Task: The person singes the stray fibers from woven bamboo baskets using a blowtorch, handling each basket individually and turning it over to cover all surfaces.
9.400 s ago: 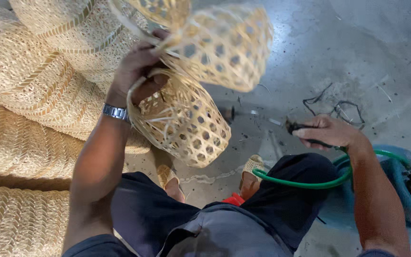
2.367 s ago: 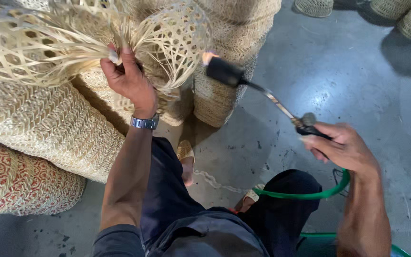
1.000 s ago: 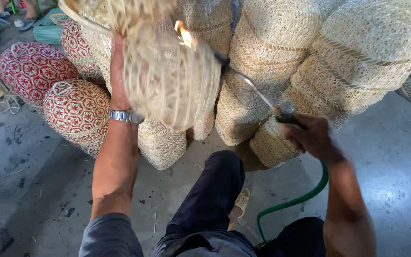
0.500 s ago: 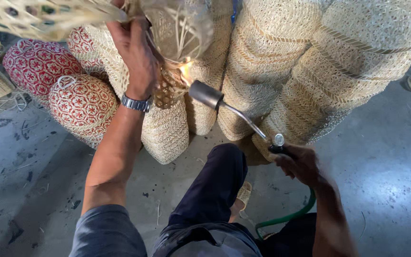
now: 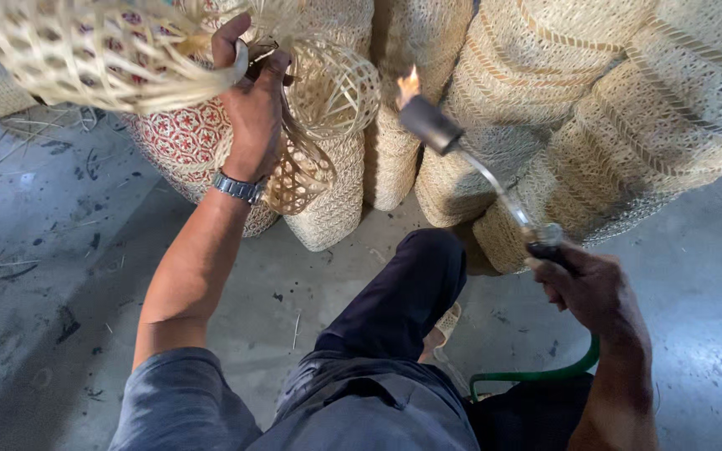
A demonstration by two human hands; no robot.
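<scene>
My left hand (image 5: 251,104) is raised and closed around the handles of several open-weave bamboo baskets: one large basket (image 5: 102,54) sticks out to the left, another basket (image 5: 336,83) faces right, and a third (image 5: 294,175) hangs below. A metal wristwatch (image 5: 238,188) is on that wrist. My right hand (image 5: 582,288) grips the handle of a gas torch (image 5: 470,163). Its black nozzle points up and left, with a small flame (image 5: 409,82) burning at the tip, just right of the baskets. A green hose (image 5: 536,372) trails from the torch.
Tall stacks of pale woven baskets (image 5: 595,125) fill the back and right. Red patterned woven baskets (image 5: 181,138) stand behind my left arm. The grey concrete floor (image 5: 52,276) is scattered with fibre scraps. My legs in dark trousers (image 5: 394,309) extend toward the stacks.
The flame has moved right, away from the hanging basket. My right hand and torch have shifted right, and the bunch of baskets has turned in my left hand.
</scene>
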